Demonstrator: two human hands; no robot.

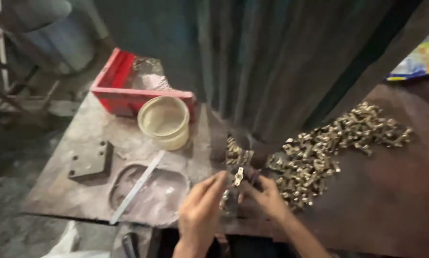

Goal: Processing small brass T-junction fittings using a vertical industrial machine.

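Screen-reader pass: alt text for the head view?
Two hands, left and right, pinch a small brass part over a dark table strewn with brass parts. A cream tub and red tray sit behind.

Left hand (200, 210) and right hand (267, 196) meet fingertip to fingertip, fingers pinched.

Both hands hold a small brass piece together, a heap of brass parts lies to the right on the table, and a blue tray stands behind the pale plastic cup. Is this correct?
Not quite. In the head view the tray behind the pale plastic cup is red, not blue. The rest holds: the left hand and right hand pinch the small brass piece, and the heap of brass parts lies to the right.
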